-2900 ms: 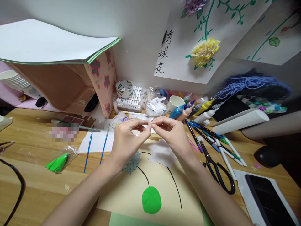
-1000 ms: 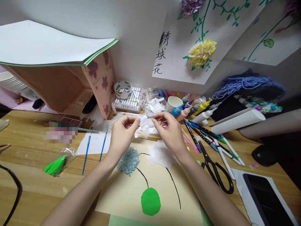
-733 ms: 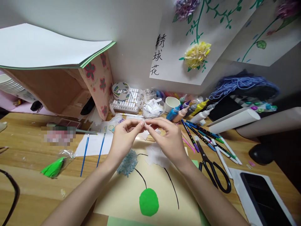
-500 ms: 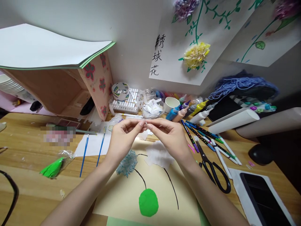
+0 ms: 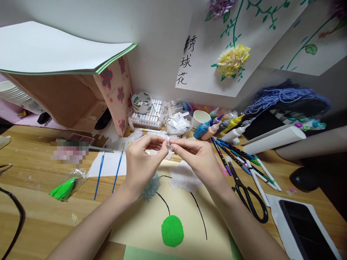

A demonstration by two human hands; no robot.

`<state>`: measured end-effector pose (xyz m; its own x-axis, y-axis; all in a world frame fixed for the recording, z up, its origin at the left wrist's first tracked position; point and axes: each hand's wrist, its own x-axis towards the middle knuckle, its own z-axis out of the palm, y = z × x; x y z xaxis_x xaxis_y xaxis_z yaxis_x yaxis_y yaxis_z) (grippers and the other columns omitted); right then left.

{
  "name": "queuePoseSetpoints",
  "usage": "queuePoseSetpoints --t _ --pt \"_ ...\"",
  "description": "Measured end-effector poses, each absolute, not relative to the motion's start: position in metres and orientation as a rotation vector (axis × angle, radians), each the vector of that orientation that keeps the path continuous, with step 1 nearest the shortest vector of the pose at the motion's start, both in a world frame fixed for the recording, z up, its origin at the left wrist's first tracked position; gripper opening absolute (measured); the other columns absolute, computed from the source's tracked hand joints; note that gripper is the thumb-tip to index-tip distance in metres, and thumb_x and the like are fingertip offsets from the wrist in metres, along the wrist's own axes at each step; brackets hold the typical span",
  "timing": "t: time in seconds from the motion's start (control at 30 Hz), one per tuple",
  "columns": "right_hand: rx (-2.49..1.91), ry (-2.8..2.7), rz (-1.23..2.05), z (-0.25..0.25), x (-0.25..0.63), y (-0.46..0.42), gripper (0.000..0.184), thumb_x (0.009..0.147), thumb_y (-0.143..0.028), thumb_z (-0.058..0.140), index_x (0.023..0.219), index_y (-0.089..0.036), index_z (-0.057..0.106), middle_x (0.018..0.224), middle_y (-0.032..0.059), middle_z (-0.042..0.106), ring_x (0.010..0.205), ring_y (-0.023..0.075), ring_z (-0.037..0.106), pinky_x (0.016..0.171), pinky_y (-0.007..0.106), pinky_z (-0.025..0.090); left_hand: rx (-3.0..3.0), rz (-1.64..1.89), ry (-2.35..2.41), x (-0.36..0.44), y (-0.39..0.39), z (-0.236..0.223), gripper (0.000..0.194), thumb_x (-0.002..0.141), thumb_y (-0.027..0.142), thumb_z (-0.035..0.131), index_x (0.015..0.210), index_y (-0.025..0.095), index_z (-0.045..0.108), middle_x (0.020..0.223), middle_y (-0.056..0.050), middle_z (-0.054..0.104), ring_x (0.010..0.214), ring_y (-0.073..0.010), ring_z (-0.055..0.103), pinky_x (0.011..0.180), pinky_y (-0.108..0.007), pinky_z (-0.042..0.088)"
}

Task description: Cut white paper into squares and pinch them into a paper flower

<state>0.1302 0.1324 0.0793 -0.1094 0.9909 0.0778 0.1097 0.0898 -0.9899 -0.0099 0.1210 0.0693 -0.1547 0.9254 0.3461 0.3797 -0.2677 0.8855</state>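
My left hand point(image 5: 141, 162) and my right hand point(image 5: 199, 155) meet fingertip to fingertip above a cream sheet point(image 5: 189, 216). Both pinch a small piece of white paper point(image 5: 167, 138), mostly covered by my fingers. Below them, a white ruffled paper cluster point(image 5: 185, 177) lies on the sheet, partly behind my right hand. A fluffy blue paper flower point(image 5: 152, 188) shows beside my left wrist, partly hidden by it. Two black curved stems are drawn on the sheet, and a flat green round piece point(image 5: 172, 231) lies at the lower end of one.
Behind my hands stand a tub of white paper scraps point(image 5: 179, 122), a white cup point(image 5: 201, 118) and paint bottles point(image 5: 210, 131). Black scissors point(image 5: 244, 191), pens point(image 5: 238, 157) and a phone point(image 5: 300, 227) lie right. Two blue brushes point(image 5: 99, 176) and a green clay packet point(image 5: 63, 189) lie left.
The view has shifted slightly, moving the surroundings a little. My left hand has turned and now covers more of the blue flower. More of the white paper shows between my fingertips.
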Motion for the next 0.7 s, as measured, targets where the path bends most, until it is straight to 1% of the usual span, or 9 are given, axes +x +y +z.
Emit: queuePoseSetpoints --t 0.1,0.17,0.23,0.4,0.53,0.63,0.7 --pt "-1.202 -1.388 1.189 0.0774 0.1312 0.1337 0.012 0.074 -0.027 0.068 0.083 -0.023 0.075 0.081 0.0030 0.074 0.074 0.0178 0.067 0.068 0.031 0.056 1.698 1.421 1.490 -0.0101 0.1207 0.0698 0.004 0.075 0.017 0.063 0.077 0.016 0.066 0.074 -0.001 0.068 0.066 -0.0113 0.063 0.065 -0.022 0.052" --pt "-1.219 -1.375 1.194 0.0758 0.1320 0.1347 0.013 0.073 -0.029 0.067 0.079 -0.021 0.075 0.074 0.0027 0.073 0.066 0.0155 0.064 0.061 0.028 0.054 1.772 1.415 1.490 -0.0101 0.1204 0.0701 0.004 0.075 0.016 0.061 0.076 0.016 0.065 0.073 0.000 0.067 0.065 -0.0112 0.062 0.064 -0.022 0.052" --pt "-1.233 -1.367 1.200 0.0743 0.1326 0.1356 0.015 0.073 -0.031 0.067 0.077 -0.019 0.075 0.069 0.0023 0.071 0.061 0.0140 0.062 0.058 0.027 0.052 1.843 1.417 1.485 -0.0100 0.1201 0.0701 0.004 0.076 0.015 0.060 0.076 0.016 0.065 0.072 0.000 0.067 0.064 -0.0110 0.061 0.064 -0.022 0.051" --pt "-1.240 -1.345 1.231 0.0723 0.1320 0.1371 0.013 0.072 -0.029 0.066 0.076 -0.018 0.073 0.072 0.0029 0.071 0.065 0.0148 0.062 0.060 0.027 0.051 1.935 1.421 1.465 -0.0097 0.1198 0.0685 0.005 0.077 0.014 0.060 0.077 0.016 0.064 0.073 0.000 0.066 0.066 -0.0108 0.060 0.065 -0.022 0.050" --pt "-1.227 -1.348 1.203 0.0712 0.1309 0.1372 0.010 0.072 -0.026 0.066 0.072 -0.017 0.071 0.072 0.0026 0.070 0.066 0.0149 0.063 0.062 0.026 0.051 1.893 1.400 1.438 -0.0084 0.1194 0.0679 0.006 0.077 0.014 0.059 0.077 0.017 0.064 0.074 0.000 0.067 0.067 -0.0108 0.061 0.066 -0.022 0.051" --pt "-1.255 -1.382 1.064 0.0706 0.1290 0.1340 0.008 0.073 -0.024 0.066 0.074 -0.017 0.069 0.073 0.0030 0.070 0.066 0.0155 0.064 0.063 0.027 0.051 1.751 1.343 1.407 -0.0072 0.1195 0.0678 0.005 0.078 0.018 0.061 0.080 0.017 0.065 0.078 -0.001 0.068 0.069 -0.0113 0.063 0.069 -0.022 0.052" --pt "-1.258 -1.460 0.895 0.0701 0.1271 0.1306 0.005 0.074 -0.020 0.064 0.076 -0.018 0.069 0.076 0.0033 0.071 0.069 0.0163 0.064 0.066 0.029 0.051 1.647 1.316 1.398 -0.0071 0.1202 0.0675 0.008 0.076 0.023 0.064 0.081 0.017 0.065 0.080 -0.001 0.068 0.071 -0.0121 0.064 0.069 -0.022 0.053"
